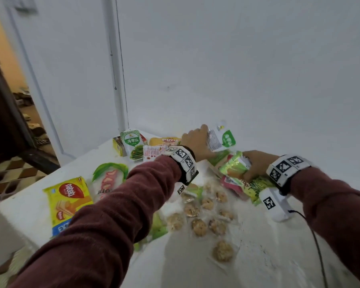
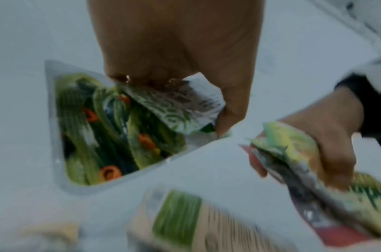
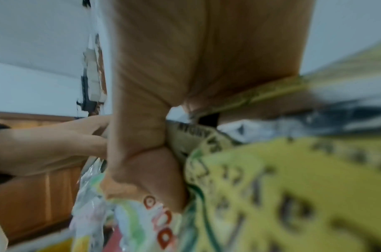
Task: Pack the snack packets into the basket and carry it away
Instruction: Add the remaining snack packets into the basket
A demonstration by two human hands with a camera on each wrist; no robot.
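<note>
Closest to the camera are the two maroon sleeves (image 1: 104, 221), each with a white wrist band (image 1: 185, 161) covered in black-and-white marker squares. Just past them, a bunch of clear-wrapped oat cookies (image 1: 199, 226) is scattered across the white table (image 1: 268, 256).

The left hand (image 1: 194, 142) is reaching to the far side of the table, fingers curled tight round the top of a white and green pickled vegetable pouch (image 1: 221, 138). The left wrist view shows the pouch (image 2: 111, 129) better: green strips with red chilli rings showing on its face, top edge crumpled inside the fist (image 2: 176, 51). It looks lifted off the table, tilted.

The right hand (image 1: 257, 163) is clenched on a stack of packets (image 1: 235, 168), a shiny green-and-yellow one on top with pink and yellow-green ones under it. From the right wrist the thumb (image 3: 146, 170) presses down on the yellow-green wrapper (image 3: 293, 187), pretty blurry though.

Other snacks on the table: a yellow Nabati wafer pack (image 1: 68, 202) near the left edge, a green-bordered chips bag (image 1: 109, 177) beside it, another green seaweed pouch (image 1: 133, 144) leaning at the back by a small yellow box (image 1: 119, 146), and a yellow packet (image 1: 164, 141) behind the left wrist.

No basket shows in any view.
</note>
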